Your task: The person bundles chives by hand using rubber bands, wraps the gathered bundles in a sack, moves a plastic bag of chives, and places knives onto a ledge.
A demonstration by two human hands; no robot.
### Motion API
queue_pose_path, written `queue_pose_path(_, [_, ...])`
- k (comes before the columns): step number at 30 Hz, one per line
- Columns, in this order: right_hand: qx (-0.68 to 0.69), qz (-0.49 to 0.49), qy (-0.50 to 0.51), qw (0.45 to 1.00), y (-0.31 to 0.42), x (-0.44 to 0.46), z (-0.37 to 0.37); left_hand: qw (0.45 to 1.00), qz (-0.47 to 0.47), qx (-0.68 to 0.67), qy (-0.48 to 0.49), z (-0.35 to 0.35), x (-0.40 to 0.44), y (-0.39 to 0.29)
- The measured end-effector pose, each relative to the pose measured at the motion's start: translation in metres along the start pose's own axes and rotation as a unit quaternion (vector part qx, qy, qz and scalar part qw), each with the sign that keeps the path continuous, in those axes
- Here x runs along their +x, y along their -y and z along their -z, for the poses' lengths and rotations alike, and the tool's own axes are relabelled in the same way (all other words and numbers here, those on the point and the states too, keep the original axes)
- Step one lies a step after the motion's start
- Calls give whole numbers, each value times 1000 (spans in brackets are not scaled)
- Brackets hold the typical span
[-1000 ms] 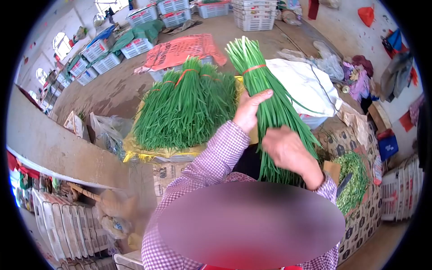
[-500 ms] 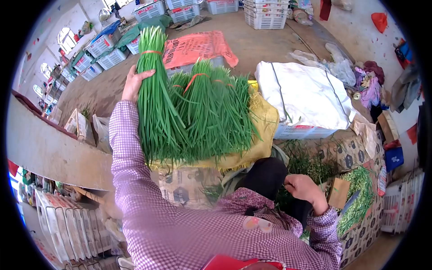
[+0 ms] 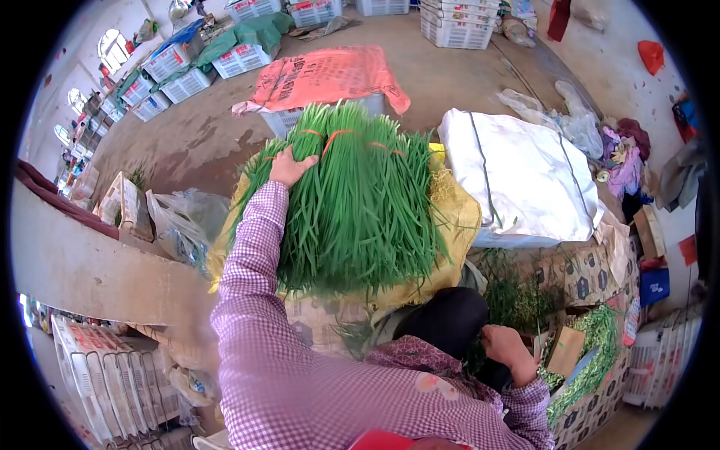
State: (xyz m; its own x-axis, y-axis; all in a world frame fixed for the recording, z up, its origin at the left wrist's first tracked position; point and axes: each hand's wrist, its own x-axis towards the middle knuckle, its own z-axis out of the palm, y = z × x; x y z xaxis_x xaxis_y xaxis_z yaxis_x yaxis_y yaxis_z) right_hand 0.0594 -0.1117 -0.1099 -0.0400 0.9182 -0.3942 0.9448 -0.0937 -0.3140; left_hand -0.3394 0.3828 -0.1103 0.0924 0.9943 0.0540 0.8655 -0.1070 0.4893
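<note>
My left hand (image 3: 291, 166) is closed round the upper part of a bundle of garlic chives (image 3: 311, 135), just below its red band. This bundle lies among other banded chive bundles (image 3: 367, 202), leaves spread toward me, on a yellow woven sack (image 3: 459, 206). My right hand (image 3: 508, 349) rests by my dark-clad knee (image 3: 450, 315) with its fingers curled; whatever may be inside them is hidden. Close to it are a wooden block (image 3: 565, 349), a knife blade (image 3: 583, 365) and a heap of cut green trimmings (image 3: 600, 330).
A crate under a white cover (image 3: 517, 172) with dark straps stands right of the chives. Behind them is a crate topped by an orange-red sack (image 3: 322, 79). Loose greens (image 3: 517, 289) lie on printed cardboard. White crates (image 3: 457, 26) are stacked farther back, and a low wall (image 3: 97, 255) runs at left.
My left hand has brought the chive bundle down and to the right, from raised at the left to lying against the other bundles. The right hand stays by the knee.
</note>
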Motion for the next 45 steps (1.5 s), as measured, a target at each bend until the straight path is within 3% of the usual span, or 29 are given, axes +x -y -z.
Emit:
queue_pose_path(7, [17,5,-27,999,1,11,-11,999,-46,-22,19,37,-12,-47])
queue_pose_path(12, [8,4,-4,1000,-6,18,-14,998,-21,-47,-30,-31,-7,-2])
queue_pose_path(19, [-32,-37,5,999,2,5,-15,995,-12,-95,-33,-35,11,38])
queue_pose_path(23, [-45,-78,37,995,-14,-25,-55,999,13,-7,-30,-28,-2,13])
queue_pose_path(25, [64,-27,-18,997,-21,-41,-55,999,22,21,-21,-14,-8,-13])
queue_pose_path(27, [108,-34,-63,992,-25,-48,-26,977,93,189,43,14,-17,-40])
queue_pose_path(28, [126,-31,-117,985,-26,-51,-12,971,98,203,77,20,-12,-39])
queue_pose_path(29, [119,-28,-160,979,-22,-53,8,971,98,203,75,18,1,-23])
queue_pose_path(32, [121,-19,-212,970,-23,-44,43,995,-37,37,88,21,33,29])
queue_pose_path(33, [205,-33,-197,958,-18,-39,57,995,-30,36,84,25,34,28])
queue_pose_path(34, [289,-48,-179,939,-11,-30,66,999,-22,14,21,24,36,25])
queue_pose_path(35, [286,-39,-171,942,-4,-17,73,999,-11,-6,-44,24,31,20])
queue_pose_path(37, [278,53,-210,936,15,18,91,999,-15,21,-33,52,-9,-42])
queue_pose_path(39, [232,102,-200,946,45,58,117,983,-47,131,-120,23,-18,-64])
queue_pose_path(41, [184,186,-223,939,76,99,137,988,-6,152,-29,0,-45,-75])
queue_pose_path(45, [159,287,-242,913,129,192,161,986,-3,151,-74,-19,-46,-44])
